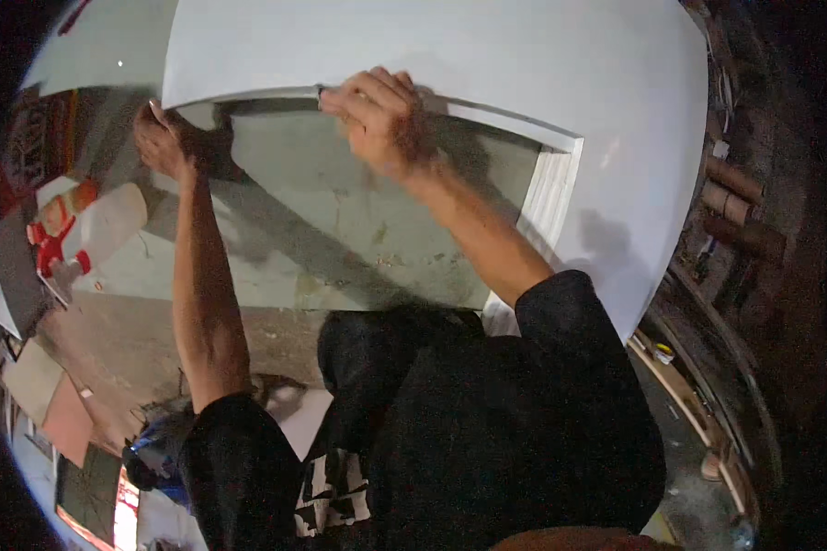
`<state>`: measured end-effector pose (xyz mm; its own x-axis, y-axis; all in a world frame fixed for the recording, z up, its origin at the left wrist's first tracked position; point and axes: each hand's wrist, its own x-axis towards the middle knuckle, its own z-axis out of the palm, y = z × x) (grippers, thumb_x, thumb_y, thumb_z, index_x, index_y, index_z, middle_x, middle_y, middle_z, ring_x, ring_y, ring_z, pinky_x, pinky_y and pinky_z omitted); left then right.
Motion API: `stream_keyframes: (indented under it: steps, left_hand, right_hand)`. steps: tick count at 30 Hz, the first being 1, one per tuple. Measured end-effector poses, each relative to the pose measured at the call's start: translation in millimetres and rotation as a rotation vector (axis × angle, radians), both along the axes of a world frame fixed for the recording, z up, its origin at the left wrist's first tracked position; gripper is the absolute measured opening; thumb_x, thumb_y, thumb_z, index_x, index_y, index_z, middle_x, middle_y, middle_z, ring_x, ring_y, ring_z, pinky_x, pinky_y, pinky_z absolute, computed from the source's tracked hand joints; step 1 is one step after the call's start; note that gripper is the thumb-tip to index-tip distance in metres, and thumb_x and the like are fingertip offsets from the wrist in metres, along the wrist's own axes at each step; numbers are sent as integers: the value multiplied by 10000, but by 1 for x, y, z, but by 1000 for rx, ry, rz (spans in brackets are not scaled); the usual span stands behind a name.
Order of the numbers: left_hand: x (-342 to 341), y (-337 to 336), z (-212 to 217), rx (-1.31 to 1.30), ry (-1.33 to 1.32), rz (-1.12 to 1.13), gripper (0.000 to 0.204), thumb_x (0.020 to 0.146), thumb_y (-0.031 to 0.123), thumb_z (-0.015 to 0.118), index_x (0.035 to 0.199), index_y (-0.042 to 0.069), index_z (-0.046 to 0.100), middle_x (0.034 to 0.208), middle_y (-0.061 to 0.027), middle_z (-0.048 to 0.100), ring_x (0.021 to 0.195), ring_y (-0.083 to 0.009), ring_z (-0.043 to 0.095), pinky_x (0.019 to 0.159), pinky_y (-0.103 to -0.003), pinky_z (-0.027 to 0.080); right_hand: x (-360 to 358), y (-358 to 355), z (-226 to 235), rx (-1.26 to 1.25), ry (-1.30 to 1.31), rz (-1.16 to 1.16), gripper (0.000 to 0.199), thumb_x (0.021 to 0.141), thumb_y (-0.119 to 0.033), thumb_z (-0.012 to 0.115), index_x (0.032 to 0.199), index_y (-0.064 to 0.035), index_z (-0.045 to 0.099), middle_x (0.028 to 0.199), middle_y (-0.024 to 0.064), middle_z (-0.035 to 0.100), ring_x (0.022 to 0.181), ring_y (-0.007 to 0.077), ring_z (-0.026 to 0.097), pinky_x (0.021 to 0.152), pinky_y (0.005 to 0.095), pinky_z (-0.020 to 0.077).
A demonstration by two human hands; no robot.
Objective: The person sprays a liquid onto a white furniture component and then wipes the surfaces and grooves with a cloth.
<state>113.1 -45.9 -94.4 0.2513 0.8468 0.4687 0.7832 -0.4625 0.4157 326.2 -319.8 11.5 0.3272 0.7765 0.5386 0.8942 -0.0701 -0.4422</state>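
A large glossy white panel (432, 46) with a squared cut-out spreads across the top and right of the head view. At its left corner is my left hand (164, 147), the fingers curled and the thumb against the panel's edge. My right hand (377, 119) is closed at the inner edge of the cut-out, near its middle. A small dark tip shows at the right fingertips; what the fingers hold is mostly hidden. Ridged white material (544, 197) lines the cut-out's right side.
Left of me are a translucent bottle with a red spray head (110, 225) and an orange-labelled container (64, 202). Flat board pieces (64, 413) lie at lower left. Brown rolls (730, 202) and a long wooden strip (689, 404) are beyond the panel at right.
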Motion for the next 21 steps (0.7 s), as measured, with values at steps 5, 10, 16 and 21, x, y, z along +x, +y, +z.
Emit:
stream_keyframes:
  steps: [5, 10, 16, 21]
  left_hand:
    - [6, -15, 17, -63, -127, 147, 605, 1031, 530, 397, 1241, 12, 627, 1228, -207, 644, 1179, -414, 579, 1034, -513, 412]
    - [8, -15, 17, -76, -158, 112, 590, 1031, 534, 395, 1247, 35, 623, 1234, -211, 633, 1210, -414, 551, 1051, -532, 376]
    - [3, -22, 28, -212, -172, 127, 615, 1023, 568, 388, 1295, 54, 592, 1310, -187, 591, 1277, -367, 508, 1097, -521, 315]
    - [4, -19, 26, -135, -162, 147, 564, 1029, 521, 421, 1247, 45, 629, 1285, -178, 620, 1226, -373, 552, 1046, -498, 380]
  right_hand:
    - [51, -79, 17, -48, 89, -342, 25, 901, -77, 732, 910, -65, 752, 864, 62, 661, 803, 202, 653, 703, 317, 535]
    - [104, -142, 1, -70, 280, -607, 97, 810, -27, 744, 900, -61, 744, 885, 99, 685, 854, 267, 659, 743, 402, 528]
    - [28, -4, 6, -141, 45, -130, 70, 805, -133, 722, 870, -109, 734, 820, 48, 666, 849, 280, 638, 784, 467, 451]
    - [93, -80, 4, -189, 107, -305, 65, 814, -134, 739, 861, -93, 758, 800, 62, 671, 786, 270, 626, 777, 443, 447]
